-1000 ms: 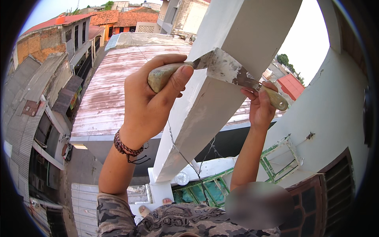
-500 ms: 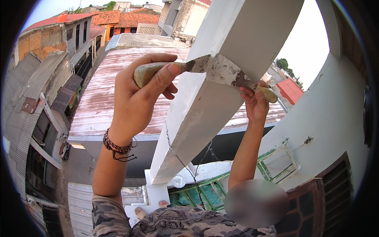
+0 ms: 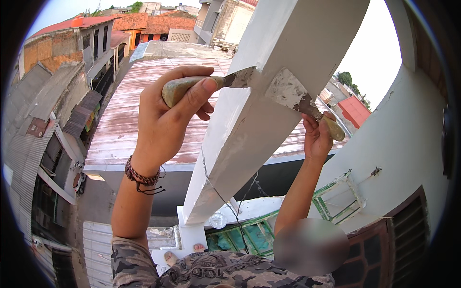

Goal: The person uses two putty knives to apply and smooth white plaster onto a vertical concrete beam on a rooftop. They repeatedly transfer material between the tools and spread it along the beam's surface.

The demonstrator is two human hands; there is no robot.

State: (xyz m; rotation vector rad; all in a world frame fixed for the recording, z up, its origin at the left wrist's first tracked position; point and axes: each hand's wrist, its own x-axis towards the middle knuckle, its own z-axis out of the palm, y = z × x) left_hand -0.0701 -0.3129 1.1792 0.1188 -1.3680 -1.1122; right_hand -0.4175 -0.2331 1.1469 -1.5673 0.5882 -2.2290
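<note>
A square white pillar (image 3: 240, 132) rises through the middle of the view. My left hand (image 3: 163, 120) is closed round the pale handle of a putty knife (image 3: 240, 78), whose blade lies at the pillar's left face, close to the corner edge. On the other side, my right hand (image 3: 319, 141) pinches the handle of a second putty knife (image 3: 289, 91). Its wider blade, smeared with whitish filler, is over the pillar's front face; whether it touches is hard to tell. The two blades are apart, with the pillar corner between them.
Barbed wire (image 3: 222, 197) loops round the lower pillar. Below are a clear plastic cup (image 3: 217, 220), a weathered green frame (image 3: 261, 237) and my bare feet (image 3: 170, 259). A white wall (image 3: 379, 158) stands right; a rusty metal roof (image 3: 129, 127) and street drop away left.
My right hand has moved right and slightly down, drawing its putty knife away from the corner and the other blade. My left hand stays nearly where it was.
</note>
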